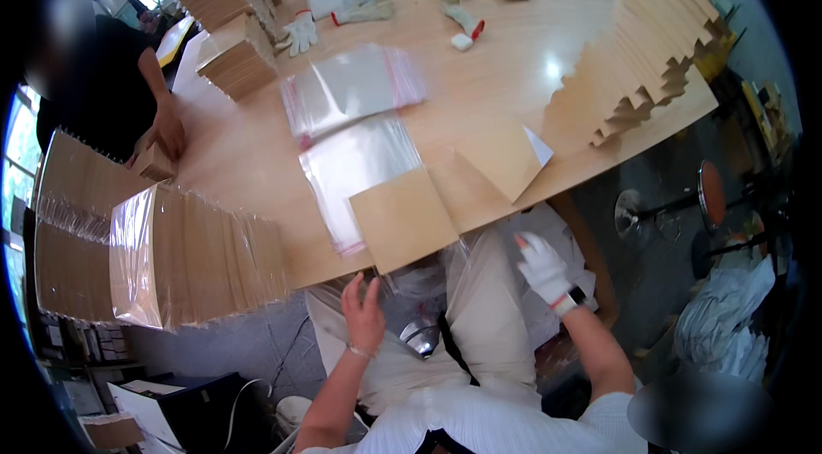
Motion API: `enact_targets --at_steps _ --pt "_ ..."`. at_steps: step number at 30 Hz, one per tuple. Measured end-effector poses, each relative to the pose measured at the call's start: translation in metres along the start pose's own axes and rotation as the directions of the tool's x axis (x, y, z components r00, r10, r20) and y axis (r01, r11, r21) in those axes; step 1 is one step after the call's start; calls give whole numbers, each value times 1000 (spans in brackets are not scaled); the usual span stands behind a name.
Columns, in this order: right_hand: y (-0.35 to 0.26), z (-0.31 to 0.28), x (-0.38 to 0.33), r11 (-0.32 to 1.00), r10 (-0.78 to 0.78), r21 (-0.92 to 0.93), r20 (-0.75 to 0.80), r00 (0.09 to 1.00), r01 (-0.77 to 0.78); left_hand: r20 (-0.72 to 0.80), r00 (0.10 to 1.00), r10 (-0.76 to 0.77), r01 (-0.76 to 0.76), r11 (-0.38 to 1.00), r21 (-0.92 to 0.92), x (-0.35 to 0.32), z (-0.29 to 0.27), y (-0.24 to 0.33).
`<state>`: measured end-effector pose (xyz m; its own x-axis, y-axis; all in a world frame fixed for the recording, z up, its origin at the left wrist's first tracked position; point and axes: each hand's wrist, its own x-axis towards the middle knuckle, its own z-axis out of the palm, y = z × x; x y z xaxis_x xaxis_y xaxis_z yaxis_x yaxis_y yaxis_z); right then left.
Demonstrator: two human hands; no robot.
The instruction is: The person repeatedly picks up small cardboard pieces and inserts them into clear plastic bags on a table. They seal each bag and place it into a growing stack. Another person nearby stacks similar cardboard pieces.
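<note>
**Hands below the table edge, brown card overhanging it**

While the wooden table is filling the middle of the view, the person's two hands are hanging just below its near edge, well apart from each other. The bare left hand is reaching up with loosely curled fingers, gripping nothing, just under the brown card that is lying on the table and jutting over that edge. The white-gloved right hand is hovering with its fingers spread and empty, off to the right of the card, above crumpled clear plastic in the lap. A second brown card is lying on the table just right of the first. A stack of clear bags is touching the first card's left side, and more bags with red strips are lying farther up the table. At the table's left end, another person's hands are resting on a small brown block.
</note>
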<state>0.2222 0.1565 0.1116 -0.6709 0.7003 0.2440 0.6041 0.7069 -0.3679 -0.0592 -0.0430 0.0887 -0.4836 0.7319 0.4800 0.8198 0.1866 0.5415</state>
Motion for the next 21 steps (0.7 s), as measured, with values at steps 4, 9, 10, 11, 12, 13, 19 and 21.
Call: enact_targets --at_steps 4,9,10,11,12,13,19,21 --pt "-59 11 82 841 -490 168 -169 855 515 270 813 515 -539 842 17 35 -7 -20" --pt "-35 4 102 683 -707 280 17 707 675 282 733 619 -571 785 -240 47 -16 -29" --pt "-29 2 103 692 -697 321 62 714 647 281 762 583 -518 810 -277 45 -14 -31" --pt "-27 2 103 700 -687 361 107 718 616 283 789 546 -462 830 -312 43 -12 -33" --pt "-28 6 101 732 -617 441 107 780 519 285 814 506 -405 846 -346 40 -10 -35" --pt "-27 8 100 765 -544 477 121 830 432 254 886 389 -301 897 -324 36 -5 -36" --pt "-54 42 97 904 115 383 215 970 -192 374 755 -538 655 585 -479 41 19 -16" --pt "-70 46 99 972 133 185 57 989 -142 366 738 -567 672 567 -476 42 19 -16"
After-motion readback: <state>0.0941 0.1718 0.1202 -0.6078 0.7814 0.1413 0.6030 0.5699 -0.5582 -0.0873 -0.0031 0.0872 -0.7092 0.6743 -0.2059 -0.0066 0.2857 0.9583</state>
